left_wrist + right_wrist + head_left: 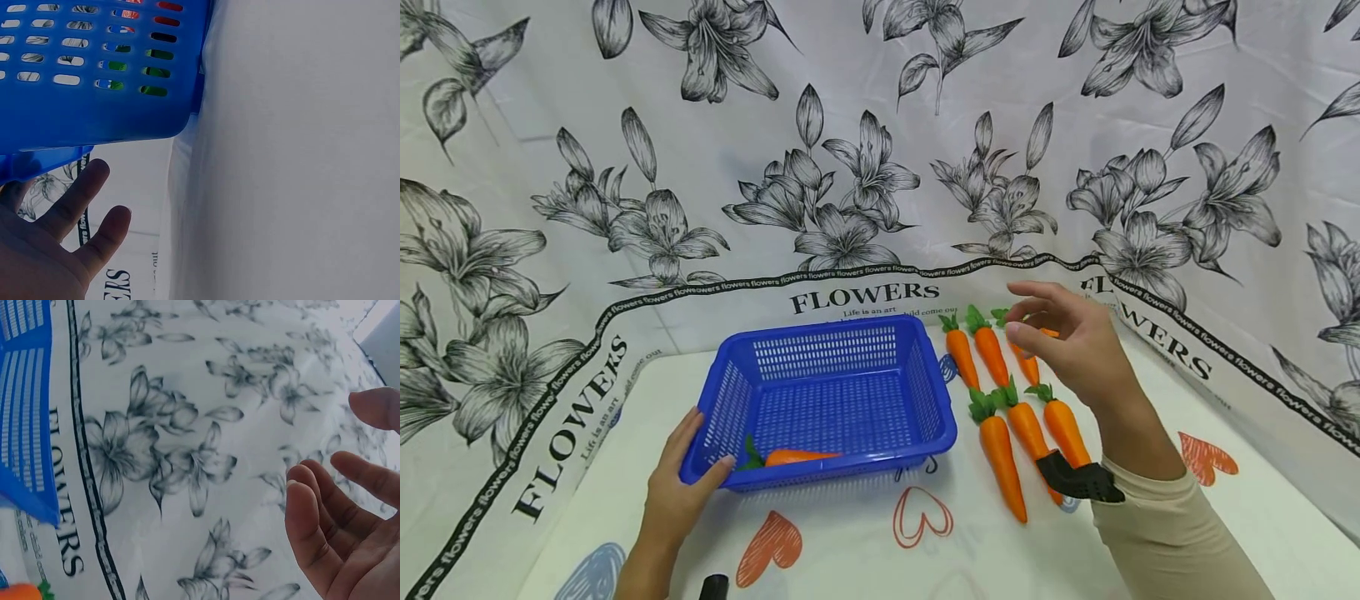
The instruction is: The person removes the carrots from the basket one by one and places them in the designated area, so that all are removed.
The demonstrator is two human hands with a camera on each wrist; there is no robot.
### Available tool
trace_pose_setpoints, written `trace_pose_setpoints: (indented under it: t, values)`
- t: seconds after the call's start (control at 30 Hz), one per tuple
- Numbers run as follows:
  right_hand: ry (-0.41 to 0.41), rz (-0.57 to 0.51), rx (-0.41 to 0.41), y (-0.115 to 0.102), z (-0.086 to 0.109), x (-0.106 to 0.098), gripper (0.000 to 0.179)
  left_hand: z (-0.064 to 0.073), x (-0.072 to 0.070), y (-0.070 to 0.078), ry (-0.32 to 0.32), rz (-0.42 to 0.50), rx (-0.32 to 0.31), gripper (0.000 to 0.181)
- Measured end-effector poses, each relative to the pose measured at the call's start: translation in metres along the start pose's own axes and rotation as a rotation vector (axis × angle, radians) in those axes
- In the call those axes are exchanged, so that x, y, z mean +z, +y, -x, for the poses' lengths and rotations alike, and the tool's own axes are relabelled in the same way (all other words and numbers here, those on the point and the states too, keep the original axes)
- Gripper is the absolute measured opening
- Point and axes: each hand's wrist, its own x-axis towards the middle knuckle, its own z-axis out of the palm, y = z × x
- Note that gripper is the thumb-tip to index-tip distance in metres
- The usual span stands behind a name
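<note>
A blue plastic basket with slotted walls stands on the table, with one orange toy carrot lying inside by its front wall. My left hand rests at the basket's front left corner, thumb on the rim. In the left wrist view two of its fingers reach out straight and spread below the rim. My right hand hovers above the carrots at the right, fingers loosely bent, nothing between them. Several carrots with green tops lie there in two rows; the hand and forearm partly hide some.
A white cloth with printed hearts covers the table. Behind it and along both sides hangs a white curtain with black flower drawings. A black strap sits at the right wrist, over the near carrots in the head view.
</note>
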Motion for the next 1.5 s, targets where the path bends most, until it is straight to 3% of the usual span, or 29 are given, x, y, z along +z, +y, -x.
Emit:
trace_pose_setpoints:
  t: [0.23, 0.6, 0.9, 1.27, 1.5]
  values:
    - [-0.037, 0.014, -0.002, -0.004, -0.022, 0.027, 0.045, -0.002, -0.003, 0.003, 0.002, 0.0, 0.0, 0.077]
    - [-0.16, -0.075, -0.031, -0.01, -0.054, 0.071, 0.046, -0.002, -0.005, 0.002, 0.004, 0.01, -0.002, 0.078]
    - [-0.314, -0.15, -0.039, 0.001, -0.083, 0.112, 0.045, 0.0, -0.006, 0.001, -0.009, 0.002, -0.018, 0.079]
    - [-0.474, -0.053, 0.039, 0.025, -0.098, 0.14, 0.048, 0.0, 0.006, -0.001, -0.015, 0.021, -0.009, 0.078]
    - [-0.567, -0.031, 0.02, 0.038, -0.105, 0.16, 0.05, 0.0, 0.002, 0.0, 0.003, 0.02, -0.006, 0.078]
